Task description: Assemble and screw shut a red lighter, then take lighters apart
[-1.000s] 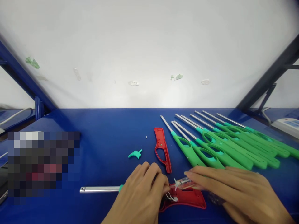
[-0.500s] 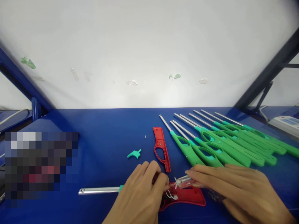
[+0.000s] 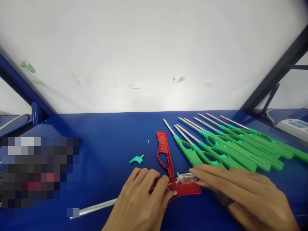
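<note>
My left hand (image 3: 141, 197) is closed on an open gas lighter near the front of the table. The red half of its handle (image 3: 191, 190) shows right of my fingers, and its metal tube (image 3: 98, 206) sticks out to the left. Between the fingertips of my right hand (image 3: 243, 192) is a clear fuel tank (image 3: 187, 178) with a white valve end pointing left, just over the red handle half. My left fingers hide the lighter's middle, where bits of thin wire show. Beyond them lies the other red handle half (image 3: 162, 140), with a teal trigger (image 3: 137, 159) to its left.
Several green gas lighters (image 3: 237, 154) lie in a slanted row at the right. A tiny pin (image 3: 148, 141) rests on the blue table (image 3: 108, 138). A blurred-out patch (image 3: 36, 173) covers the left side. A white device (image 3: 293, 126) stands at the far right.
The lighter in my left hand has tilted, its tube end moving down and its handle end up and left. The fuel tank in my right hand has moved slightly up and left.
</note>
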`<state>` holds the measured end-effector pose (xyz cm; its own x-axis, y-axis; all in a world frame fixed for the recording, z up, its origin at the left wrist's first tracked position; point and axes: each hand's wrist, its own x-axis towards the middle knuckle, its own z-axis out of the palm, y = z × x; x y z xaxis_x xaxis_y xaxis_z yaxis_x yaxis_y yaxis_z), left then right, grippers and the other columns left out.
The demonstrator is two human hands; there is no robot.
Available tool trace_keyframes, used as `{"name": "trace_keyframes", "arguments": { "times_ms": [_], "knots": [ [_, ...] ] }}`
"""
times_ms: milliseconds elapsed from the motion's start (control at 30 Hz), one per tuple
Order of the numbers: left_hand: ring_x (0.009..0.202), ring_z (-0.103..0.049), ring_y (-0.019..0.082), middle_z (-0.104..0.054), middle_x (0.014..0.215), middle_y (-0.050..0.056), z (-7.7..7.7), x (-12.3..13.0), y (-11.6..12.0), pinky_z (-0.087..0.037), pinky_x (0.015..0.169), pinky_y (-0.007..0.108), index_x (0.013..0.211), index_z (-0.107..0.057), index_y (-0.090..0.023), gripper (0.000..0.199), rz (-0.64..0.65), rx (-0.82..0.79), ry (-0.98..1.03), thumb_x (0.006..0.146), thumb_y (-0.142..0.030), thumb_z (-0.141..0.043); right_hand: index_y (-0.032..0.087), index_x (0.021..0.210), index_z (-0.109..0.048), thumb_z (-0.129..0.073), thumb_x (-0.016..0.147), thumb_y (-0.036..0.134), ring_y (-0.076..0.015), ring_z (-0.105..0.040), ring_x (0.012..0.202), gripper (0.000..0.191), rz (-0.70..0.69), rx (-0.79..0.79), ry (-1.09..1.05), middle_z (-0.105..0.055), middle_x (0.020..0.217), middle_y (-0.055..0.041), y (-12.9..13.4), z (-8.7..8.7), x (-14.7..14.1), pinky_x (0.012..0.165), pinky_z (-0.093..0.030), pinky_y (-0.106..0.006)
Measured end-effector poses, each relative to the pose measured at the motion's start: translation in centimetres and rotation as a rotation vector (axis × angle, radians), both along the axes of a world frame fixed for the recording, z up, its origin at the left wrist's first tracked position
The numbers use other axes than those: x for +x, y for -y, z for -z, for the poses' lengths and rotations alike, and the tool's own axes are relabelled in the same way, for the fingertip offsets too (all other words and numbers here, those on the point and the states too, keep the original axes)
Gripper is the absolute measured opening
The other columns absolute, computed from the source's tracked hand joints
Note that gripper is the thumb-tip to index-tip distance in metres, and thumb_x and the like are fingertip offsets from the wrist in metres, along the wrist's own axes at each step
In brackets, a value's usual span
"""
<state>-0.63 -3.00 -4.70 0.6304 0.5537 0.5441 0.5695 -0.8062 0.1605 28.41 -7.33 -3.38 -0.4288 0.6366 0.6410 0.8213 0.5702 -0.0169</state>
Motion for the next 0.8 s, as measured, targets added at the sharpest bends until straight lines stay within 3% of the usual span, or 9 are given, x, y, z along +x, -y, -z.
{"name": "trace_keyframes", "arguments": {
  "times_ms": [133, 267, 467, 600, 700, 800],
  "knots": [
    [0.079, -0.065, 0.022, -0.071, 0.098, 0.005, -0.5, 0.3, 0.0, -0.053, 0.074, 0.039, 0.122, -0.063, -0.018, 0.016, 0.015, 0.079, 0.076, 0.114, -0.025, -0.051, 0.038, 0.153, -0.06, -0.043, 0.094, 0.007, -0.0163, -0.082, 0.1, 0.068, -0.027, -0.019, 0.044, -0.081, 0.127, 0.0008, 0.1, -0.1, -1.1, 0.08, -0.064, -0.024],
    [0.074, -0.061, 0.018, -0.071, 0.092, 0.003, -0.8, 0.2, -0.1, -0.048, 0.07, 0.035, 0.11, -0.066, -0.018, 0.02, 0.058, 0.049, 0.145, 0.113, -0.013, -0.047, 0.039, 0.152, -0.062, -0.044, 0.098, 0.01, -0.0161, -0.083, 0.095, 0.063, -0.018, 0.009, 0.055, -0.082, 0.123, 0.0014, 0.3, -0.2, -1.6, 0.079, -0.064, -0.023],
    [0.073, -0.059, 0.016, -0.073, 0.092, 0.002, -0.8, -0.3, -0.2, -0.043, 0.07, 0.034, 0.109, -0.067, -0.018, 0.028, 0.139, 0.013, 0.184, 0.108, -0.002, -0.044, 0.036, 0.148, -0.065, -0.041, 0.105, 0.018, -0.0154, -0.082, 0.094, 0.052, -0.093, 0.037, 0.062, -0.082, 0.125, 0.001, -0.2, -0.2, -1.9, 0.074, -0.063, -0.024],
    [0.08, -0.065, 0.017, -0.076, 0.097, -0.001, -1.5, -2.7, -0.5, -0.045, 0.076, 0.035, 0.112, -0.068, -0.023, 0.026, 0.02, 0.019, 0.133, 0.109, -0.006, -0.05, 0.035, 0.149, -0.064, -0.043, 0.1, 0.011, -0.0145, -0.082, 0.093, 0.058, -0.1, 0.049, 0.058, -0.082, 0.123, 0.0006, -0.9, -0.7, -2.0, 0.071, -0.06, -0.023],
    [0.081, -0.068, 0.018, -0.078, 0.097, -0.003, -2.3, -5.4, -1.4, -0.045, 0.081, 0.036, 0.107, -0.071, -0.027, 0.023, -0.149, 0.101, 0.081, 0.112, -0.017, -0.051, 0.033, 0.141, -0.067, -0.044, 0.096, 0.004, -0.0115, -0.08, 0.083, 0.058, -0.101, 0.037, 0.057, -0.082, 0.122, 0.0015, -1.8, -2.5, -2.6, 0.067, -0.056, -0.023],
    [0.075, -0.07, 0.021, -0.079, 0.088, -0.002, -2.9, -7.3, -2.4, -0.046, 0.074, 0.038, 0.095, -0.076, -0.026, 0.041, -0.228, 0.167, -0.033, 0.116, -0.031, -0.041, 0.027, 0.127, -0.067, -0.042, 0.097, -0.001, -0.0076, -0.075, 0.07, 0.047, -0.224, -0.026, 0.13, -0.083, 0.118, 0.0049, -3.1, -4.5, -4.1, 0.057, -0.049, -0.025]
  ]
}}
